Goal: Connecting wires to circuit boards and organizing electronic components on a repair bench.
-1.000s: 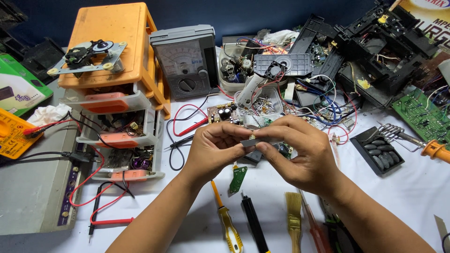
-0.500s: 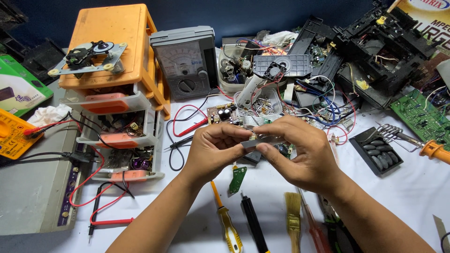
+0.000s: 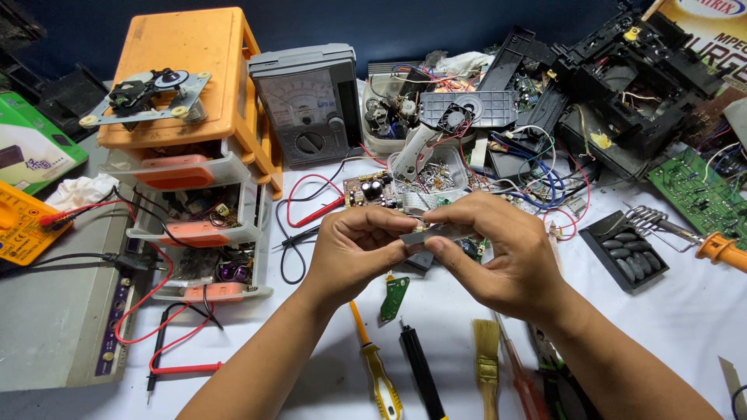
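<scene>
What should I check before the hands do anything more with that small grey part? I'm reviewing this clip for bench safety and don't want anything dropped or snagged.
1. Grip: left hand and right hand both pinch the small grey part - ok.
2. Part's condition: mostly hidden by fingers - cannot tell.
3. Space beneath: green circuit piece and yellow screwdriver lie under the hands - not ok.
4. Red probe lead apart from the left hand - ok.
5. Soldering iron off to the right, clear of both hands; whether hot - cannot tell.

Drawer cabinet (image 3: 194, 155) left of meter (image 3: 310, 105); screwdrivers (image 3: 377, 365) nearest, before hands.
</scene>
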